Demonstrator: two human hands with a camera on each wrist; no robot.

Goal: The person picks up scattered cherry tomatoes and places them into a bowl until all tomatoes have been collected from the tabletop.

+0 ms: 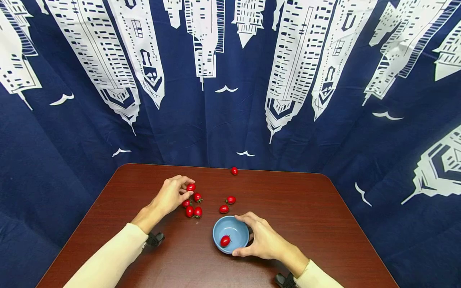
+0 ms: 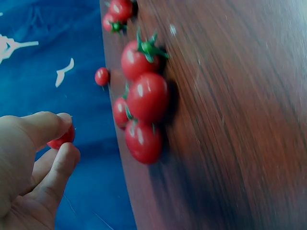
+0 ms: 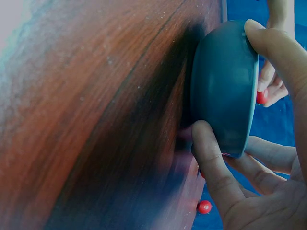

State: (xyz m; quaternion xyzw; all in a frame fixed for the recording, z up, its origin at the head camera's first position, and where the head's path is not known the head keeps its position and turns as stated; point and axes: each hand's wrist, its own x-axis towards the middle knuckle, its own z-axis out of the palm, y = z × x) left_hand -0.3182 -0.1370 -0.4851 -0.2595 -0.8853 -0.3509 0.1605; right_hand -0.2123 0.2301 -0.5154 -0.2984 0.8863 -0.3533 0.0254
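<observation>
My left hand [image 1: 171,195] pinches a red cherry tomato [image 1: 191,187] between thumb and fingertips, above a cluster of several cherry tomatoes [image 1: 197,212] on the table. In the left wrist view, the pinched tomato [image 2: 62,139] is partly covered by the fingers. My right hand [image 1: 264,239] grips the right side of a small blue bowl [image 1: 235,224], with thumb and fingers spread round its wall. Inside the bowl lies one cherry tomato [image 1: 225,241] with a green stem. The right wrist view shows the bowl's outer wall [image 3: 225,86] but hides its inside.
Two cherry tomatoes [image 1: 224,209] lie close together just beyond the bowl. Another single tomato [image 1: 234,171] sits near the far edge of the brown wooden table [image 1: 288,196]. Behind the table hangs a dark blue cloth [image 1: 230,132] with white building prints.
</observation>
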